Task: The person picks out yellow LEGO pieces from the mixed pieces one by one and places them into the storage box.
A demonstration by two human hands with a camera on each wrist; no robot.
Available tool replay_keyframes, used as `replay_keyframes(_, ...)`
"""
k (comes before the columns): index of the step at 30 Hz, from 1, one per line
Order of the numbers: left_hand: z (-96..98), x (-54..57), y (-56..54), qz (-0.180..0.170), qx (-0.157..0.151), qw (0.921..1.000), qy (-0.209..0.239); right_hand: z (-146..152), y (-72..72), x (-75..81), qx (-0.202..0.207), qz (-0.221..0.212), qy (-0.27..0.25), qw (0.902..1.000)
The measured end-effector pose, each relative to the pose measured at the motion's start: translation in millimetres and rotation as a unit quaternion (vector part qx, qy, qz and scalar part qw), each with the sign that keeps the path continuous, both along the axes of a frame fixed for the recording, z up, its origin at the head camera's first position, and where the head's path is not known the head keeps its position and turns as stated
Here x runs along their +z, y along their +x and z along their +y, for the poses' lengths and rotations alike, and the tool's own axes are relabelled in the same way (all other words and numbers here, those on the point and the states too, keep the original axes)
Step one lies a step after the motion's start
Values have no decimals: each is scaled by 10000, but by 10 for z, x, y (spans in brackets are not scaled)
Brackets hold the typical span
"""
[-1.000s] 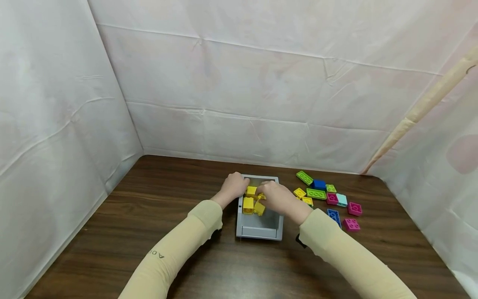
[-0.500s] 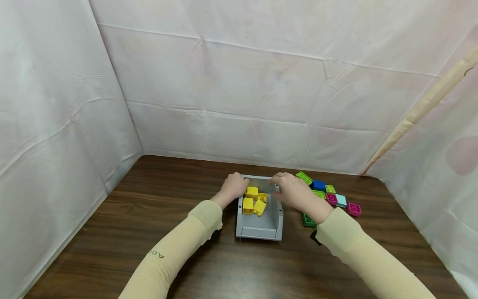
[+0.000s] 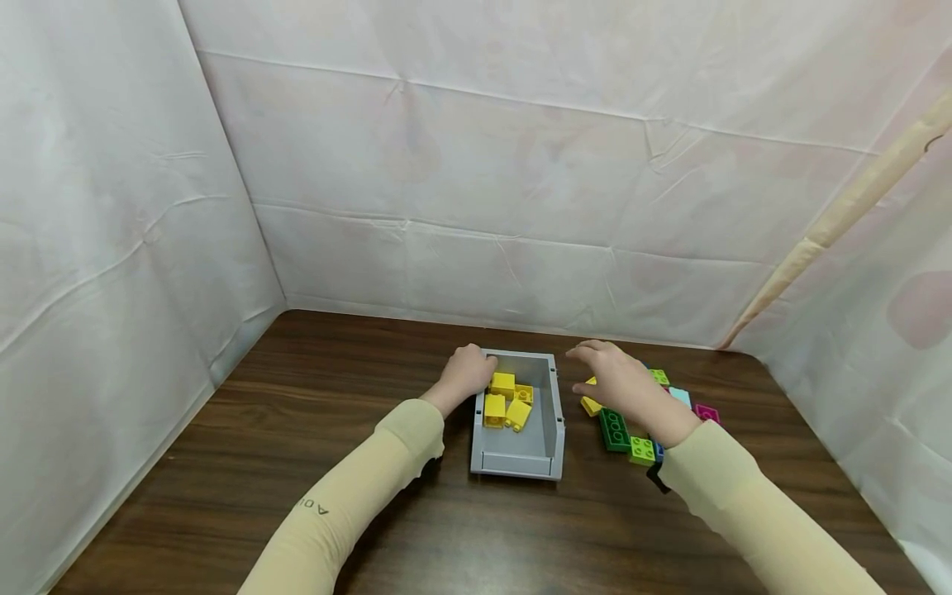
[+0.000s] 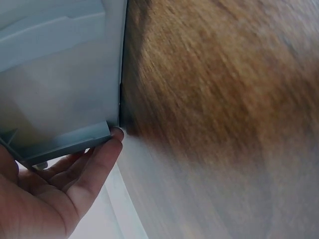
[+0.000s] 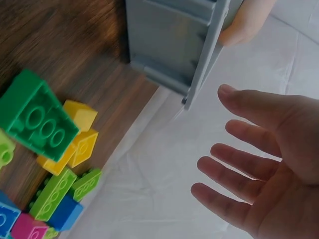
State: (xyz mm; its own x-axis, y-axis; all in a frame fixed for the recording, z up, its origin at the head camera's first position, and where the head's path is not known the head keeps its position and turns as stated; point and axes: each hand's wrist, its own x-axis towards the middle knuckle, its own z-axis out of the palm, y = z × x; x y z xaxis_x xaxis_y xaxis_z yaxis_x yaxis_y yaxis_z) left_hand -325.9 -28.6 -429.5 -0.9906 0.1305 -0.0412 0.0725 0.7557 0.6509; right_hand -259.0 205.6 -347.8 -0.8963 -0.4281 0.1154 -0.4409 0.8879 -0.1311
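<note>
A grey plastic bin (image 3: 516, 464) stands on the table with several yellow bricks (image 3: 494, 411) inside, towards its left wall. My left hand (image 3: 466, 372) grips the bin's far left edge, the thumb over the rim. In the left wrist view, the fingers (image 4: 94, 172) curl at the edge of the bin's outer wall. To the right of the bin, my right hand (image 3: 625, 384) hovers over loose toy bricks with its fingers spread, holding nothing. A yellow brick (image 3: 591, 406) lies below its fingertips, and a dark green brick (image 3: 614, 430) is nearer the wrist.
Lime bricks (image 3: 642, 450), a light blue brick (image 3: 680, 397) and a magenta brick (image 3: 706, 411) lie right of the bin, partly hidden by the right arm. The wooden table (image 3: 335, 372) meets a pale cloth wall (image 3: 446, 273) at the back.
My right hand has left the inside of the bin, moving right over the loose bricks, its fingers spreading. A yellow brick it touched stays in the bin. The left hand keeps its grip.
</note>
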Motion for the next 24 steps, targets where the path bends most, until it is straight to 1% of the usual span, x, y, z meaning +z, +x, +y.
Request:
replay_keyframes(2, -2, -5, -3, 17, -3, 10000, -5, 49, -7, -13, -62, 21, 46, 10000)
replay_keyframes(9, -4, -16, -13, 26, -10, 10000, -38, 222, -50, -110, 10, -45, 117, 9999)
replay_keyframes(16, 0, -7, -2, 27, -15, 10000, 2, 294, -69, -208, 23, -358, 210, 9991)
replay_keyframes(24, 0, 0, 7, 41, -24, 10000, 40, 337, -160, -404, -31, -690, 187, 9974)
